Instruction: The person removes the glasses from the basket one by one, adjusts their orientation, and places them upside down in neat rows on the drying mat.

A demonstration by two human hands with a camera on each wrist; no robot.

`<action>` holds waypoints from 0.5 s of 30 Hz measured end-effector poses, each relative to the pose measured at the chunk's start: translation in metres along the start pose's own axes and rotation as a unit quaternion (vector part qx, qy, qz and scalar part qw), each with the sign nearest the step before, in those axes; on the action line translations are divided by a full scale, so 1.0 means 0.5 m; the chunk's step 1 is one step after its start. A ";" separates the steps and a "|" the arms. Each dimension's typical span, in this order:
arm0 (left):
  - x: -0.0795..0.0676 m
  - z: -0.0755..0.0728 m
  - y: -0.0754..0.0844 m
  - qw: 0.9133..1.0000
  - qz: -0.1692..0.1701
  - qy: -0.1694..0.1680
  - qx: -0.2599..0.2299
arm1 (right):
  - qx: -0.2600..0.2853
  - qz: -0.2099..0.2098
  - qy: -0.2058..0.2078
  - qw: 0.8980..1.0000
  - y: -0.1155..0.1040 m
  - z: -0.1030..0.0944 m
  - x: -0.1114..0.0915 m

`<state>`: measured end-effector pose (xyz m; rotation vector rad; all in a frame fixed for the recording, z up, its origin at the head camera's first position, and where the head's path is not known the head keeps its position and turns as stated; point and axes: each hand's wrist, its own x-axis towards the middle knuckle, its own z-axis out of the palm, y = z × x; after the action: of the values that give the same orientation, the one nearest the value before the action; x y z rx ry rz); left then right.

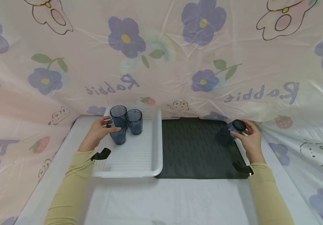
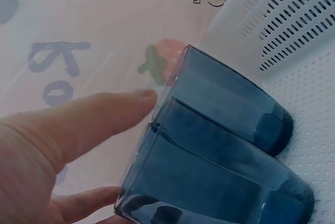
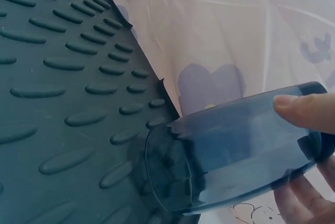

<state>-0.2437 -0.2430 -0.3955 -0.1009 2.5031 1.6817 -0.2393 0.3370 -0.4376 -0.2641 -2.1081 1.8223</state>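
Observation:
A white perforated basket [image 1: 137, 156] on the left holds three upright blue tinted glasses. My left hand [image 1: 98, 131] is at the rim of the front glass [image 1: 118, 137], with the rear-left glass [image 2: 225, 98] close beside it. In the left wrist view the upper digit lies straight and slightly apart from the front glass; another fingertip passes behind its rim. The third glass [image 1: 134, 122] stands just to the right. My right hand [image 1: 250, 137] grips another blue glass [image 3: 235, 150] near its base, tilted with its mouth down over the black mat's back right corner.
The black ridged mat [image 1: 191, 150] lies directly right of the basket on a white-covered table [image 1: 178, 200]. A patterned plastic sheet [image 1: 161, 68] rises behind the table and along both sides, close to the right hand.

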 end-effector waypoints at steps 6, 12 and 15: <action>0.000 0.002 -0.007 1.000 0.011 -0.012 -0.021 | -0.038 -0.005 0.000 0.999 0.008 -0.001 0.010; 0.005 0.004 -0.009 1.000 0.017 -0.016 -0.015 | -0.077 -0.003 0.003 0.997 0.009 0.000 0.014; 0.008 0.004 -0.010 1.000 0.017 -0.013 -0.002 | -0.105 -0.009 0.001 0.994 0.007 0.004 0.013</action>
<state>-0.2471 -0.2429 -0.4015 -0.0378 2.4958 1.6901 -0.2464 0.3382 -0.4404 -0.2954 -2.2947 1.5902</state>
